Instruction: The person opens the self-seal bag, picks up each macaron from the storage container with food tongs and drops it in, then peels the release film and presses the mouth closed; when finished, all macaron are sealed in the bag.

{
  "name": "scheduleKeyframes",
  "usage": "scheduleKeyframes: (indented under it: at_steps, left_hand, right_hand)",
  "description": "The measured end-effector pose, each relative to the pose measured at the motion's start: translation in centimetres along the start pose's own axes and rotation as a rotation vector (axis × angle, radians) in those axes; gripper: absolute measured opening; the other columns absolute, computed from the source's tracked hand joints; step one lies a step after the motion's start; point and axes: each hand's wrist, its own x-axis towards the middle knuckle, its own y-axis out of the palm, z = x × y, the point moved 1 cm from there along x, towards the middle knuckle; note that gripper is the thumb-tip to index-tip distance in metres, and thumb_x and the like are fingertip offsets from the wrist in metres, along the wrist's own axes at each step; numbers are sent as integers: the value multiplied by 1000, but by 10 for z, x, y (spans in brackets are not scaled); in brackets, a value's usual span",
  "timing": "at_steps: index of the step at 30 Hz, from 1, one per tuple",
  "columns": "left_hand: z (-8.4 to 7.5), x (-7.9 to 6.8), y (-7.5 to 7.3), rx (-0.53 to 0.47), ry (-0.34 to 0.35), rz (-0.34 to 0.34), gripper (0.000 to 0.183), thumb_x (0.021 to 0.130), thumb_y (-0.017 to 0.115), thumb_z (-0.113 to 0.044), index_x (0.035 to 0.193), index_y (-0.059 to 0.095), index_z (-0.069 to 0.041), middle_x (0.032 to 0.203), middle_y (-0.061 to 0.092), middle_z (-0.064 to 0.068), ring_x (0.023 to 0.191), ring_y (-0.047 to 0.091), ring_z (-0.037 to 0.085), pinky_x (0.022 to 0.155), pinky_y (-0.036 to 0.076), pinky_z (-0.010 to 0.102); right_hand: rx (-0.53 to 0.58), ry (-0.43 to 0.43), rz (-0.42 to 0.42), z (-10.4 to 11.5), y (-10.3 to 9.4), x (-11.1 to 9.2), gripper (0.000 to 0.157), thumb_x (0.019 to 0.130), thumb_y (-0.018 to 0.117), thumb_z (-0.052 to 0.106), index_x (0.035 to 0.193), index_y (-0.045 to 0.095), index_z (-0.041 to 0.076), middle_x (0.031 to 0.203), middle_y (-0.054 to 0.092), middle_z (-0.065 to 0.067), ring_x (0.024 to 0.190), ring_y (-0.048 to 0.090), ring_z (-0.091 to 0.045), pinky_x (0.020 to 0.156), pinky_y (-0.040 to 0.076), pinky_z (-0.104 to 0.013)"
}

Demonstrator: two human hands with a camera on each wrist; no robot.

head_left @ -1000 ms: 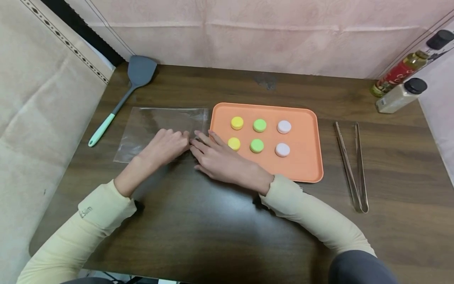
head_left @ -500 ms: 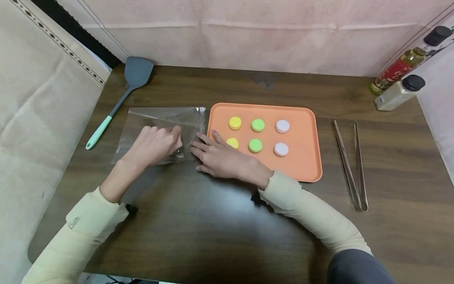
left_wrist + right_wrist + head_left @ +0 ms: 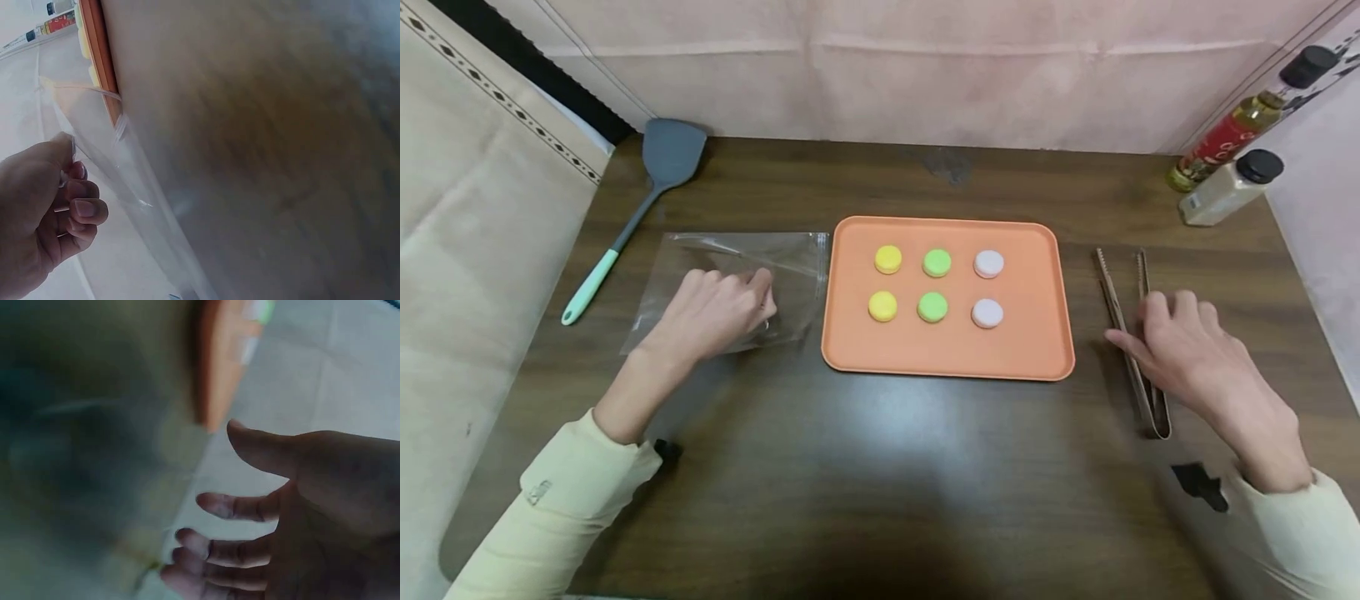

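Observation:
In the head view, my left hand (image 3: 711, 312) is over a clear plastic bag (image 3: 797, 262) that lies left of the tray. The left wrist view shows its thumb and forefinger pinching the bag's film (image 3: 134, 187), which is drawn up off the table. At the right, my right hand (image 3: 1206, 358) hovers over metal tongs (image 3: 1142, 400), palm down, overlapping their right arm in the head view. Its thumb and fingers are spread apart with nothing between them in the right wrist view. The tongs lie with their tips pointing away from me.
An orange tray (image 3: 955, 354) in the middle bears two yellow discs (image 3: 888, 259), two green discs (image 3: 937, 262) and two white discs (image 3: 988, 263). A spatula (image 3: 672, 154) lies at the back left. An oil bottle (image 3: 1221, 150) and a black-capped jar (image 3: 1221, 196) stand at the back right.
My right hand has left the bag's open edge beside the tray and moved right to the tongs. My left hand has drawn left with the bag's film pinched.

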Motion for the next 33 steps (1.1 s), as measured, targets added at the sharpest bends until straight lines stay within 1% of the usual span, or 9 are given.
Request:
scheduleKeyframes:
  at_steps: [3, 6, 10, 13, 16, 19, 27, 30, 33]
  left_hand:
    - [1, -2, -1, 5, -15, 9, 21, 96, 56, -2, 76, 50, 0, 52, 35, 3, 40, 29, 18, 38, 22, 35]
    - [1, -4, -2, 5, -31, 19, 22, 96, 56, -2, 75, 50, -1, 51, 33, 3, 40, 30, 19, 38, 22, 35]
    - [1, -7, -1, -2, -50, 37, 22, 96, 58, -2, 75, 51, -1, 51, 32, 2, 40, 29, 18, 39, 22, 35]
    - [1, -7, -1, -6, -58, 50, 23, 95, 59, -1, 75, 50, -1, 51, 31, 0, 42, 28, 17, 39, 21, 34]
    - [1, -4, 0, -11, -60, 57, 25, 95, 61, 0, 73, 50, -2, 52, 29, -1, 44, 27, 15, 40, 21, 33]
    - [2, -2, 0, -16, -61, 52, 25, 95, 61, 0, 73, 50, -2, 52, 29, -2, 44, 27, 15, 40, 21, 34]
    - [2, 3, 2, -13, -56, 39, 26, 96, 61, -1, 73, 50, -2, 51, 31, 0, 41, 30, 18, 39, 22, 35]
    - [2, 4, 2, -14, -57, 27, 26, 96, 61, -1, 73, 50, -2, 50, 31, 1, 40, 31, 19, 38, 24, 36]
    - [2, 5, 2, -17, -59, 25, 25, 96, 60, -1, 73, 50, -2, 50, 32, 1, 40, 32, 20, 37, 24, 37]
  right_hand:
    - [-22, 97, 110, -19, 11, -6, 53, 115, 56, 41, 114, 35, -8, 108, 40, -41, 86, 57, -60, 67, 46, -73]
    - [-23, 92, 171, -21, 18, -4, 50, 117, 52, 40, 115, 32, -7, 107, 40, -39, 72, 61, -51, 63, 48, -66]
    - [-26, 63, 160, -21, 22, 2, 38, 118, 50, 30, 110, 37, -5, 107, 44, -38, 72, 60, -50, 59, 48, -62]
    - [-42, 42, 119, -23, 24, 3, 32, 115, 51, 24, 106, 44, -5, 104, 49, -37, 73, 61, -54, 58, 48, -66]
    - [-50, 10, 52, -27, 25, 1, 27, 110, 54, 20, 101, 51, -5, 98, 54, -33, 71, 62, -53, 57, 48, -68]
    - [-28, -29, -44, -33, 25, -1, 20, 103, 58, 16, 97, 54, -2, 91, 55, -25, 67, 58, -45, 55, 46, -66]
    - [29, -256, -417, -44, 18, -13, 10, 91, 65, 5, 91, 56, 2, 91, 60, -20, 69, 56, -34, 56, 47, -63]
    - [26, -333, -493, -45, 17, -14, 14, 99, 66, 9, 90, 57, 4, 94, 61, -18, 69, 55, -31, 55, 46, -59]
    - [14, -410, -503, -44, 18, -13, 35, 115, 57, 32, 92, 60, 6, 98, 61, -14, 70, 55, -27, 54, 46, -54]
